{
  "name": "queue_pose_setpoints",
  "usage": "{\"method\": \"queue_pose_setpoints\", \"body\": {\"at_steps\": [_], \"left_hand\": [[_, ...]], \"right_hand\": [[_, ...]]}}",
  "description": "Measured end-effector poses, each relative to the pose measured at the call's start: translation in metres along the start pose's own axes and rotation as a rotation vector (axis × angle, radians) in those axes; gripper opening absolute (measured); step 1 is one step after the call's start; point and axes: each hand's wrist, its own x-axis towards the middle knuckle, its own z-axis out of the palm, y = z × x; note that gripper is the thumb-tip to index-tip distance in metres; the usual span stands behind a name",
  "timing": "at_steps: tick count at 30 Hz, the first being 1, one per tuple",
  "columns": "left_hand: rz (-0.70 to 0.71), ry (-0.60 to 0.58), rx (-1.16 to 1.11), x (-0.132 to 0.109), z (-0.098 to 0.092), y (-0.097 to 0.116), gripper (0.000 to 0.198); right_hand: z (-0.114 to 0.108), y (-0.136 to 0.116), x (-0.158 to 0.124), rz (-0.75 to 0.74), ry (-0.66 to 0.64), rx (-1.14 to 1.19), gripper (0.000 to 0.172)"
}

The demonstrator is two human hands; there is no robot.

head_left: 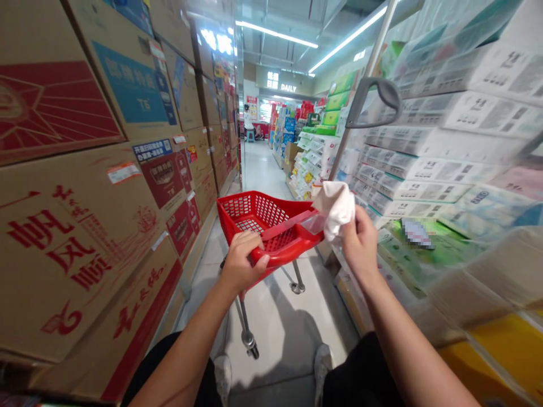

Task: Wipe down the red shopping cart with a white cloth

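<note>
A red shopping cart (271, 226) with a perforated plastic basket stands right in front of me. My left hand (245, 257) rests on the left end of its red handle, fingers curled over the bar. To the right of the handle, my right hand (360, 243) pinches a white cloth (336, 209) that hangs bunched from the fingers. The cloth lies close against the right end of the handle; whether it touches there I cannot tell. Only the perforated walls and floor show inside the basket.
Stacked cardboard cartons (76, 237) wall the left side. On the right are piled white packages (424, 147) and a metal pole with a grey handle (375, 102). A tiled aisle (261, 164) runs ahead, where a person (248, 118) is seen far off.
</note>
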Motion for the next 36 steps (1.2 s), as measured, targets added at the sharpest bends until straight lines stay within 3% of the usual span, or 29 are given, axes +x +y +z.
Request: {"method": "queue_pose_setpoints", "body": {"at_steps": [2,5,7,12,18,24,29,33,36], "left_hand": [[0.009,0.016,-0.003,-0.001,-0.002,0.0,0.029],[0.005,0.048,-0.003,-0.003,-0.003,-0.001,0.031],[0.001,0.086,0.0,-0.004,-0.003,-0.002,0.032],[-0.013,0.19,-0.037,-0.006,-0.007,-0.012,0.035],[0.023,0.105,-0.125,-0.003,-0.033,-0.032,0.036],[0.132,0.02,-0.308,0.003,-0.043,-0.048,0.032],[0.161,0.001,-0.371,0.006,-0.044,-0.05,0.032],[0.168,0.041,-0.385,0.005,-0.039,-0.053,0.032],[0.161,0.141,-0.362,0.003,-0.032,-0.052,0.033]], "right_hand": [[-0.005,0.004,0.013,-0.03,-0.092,-0.014,0.039],[0.006,-0.006,0.017,-0.186,-0.457,-0.048,0.039],[0.021,-0.021,0.01,-0.309,-0.599,-0.129,0.035],[0.058,-0.07,-0.021,-0.429,-0.654,-0.226,0.032],[0.08,-0.1,-0.033,-0.417,-0.655,-0.285,0.042],[0.065,-0.08,-0.011,-0.386,-0.683,-0.351,0.046],[0.041,-0.032,0.014,-0.243,-0.692,-0.426,0.043],[0.022,0.01,0.028,-0.038,-0.723,-0.543,0.042],[0.018,0.019,0.029,-0.066,-0.681,-0.552,0.046]]}}
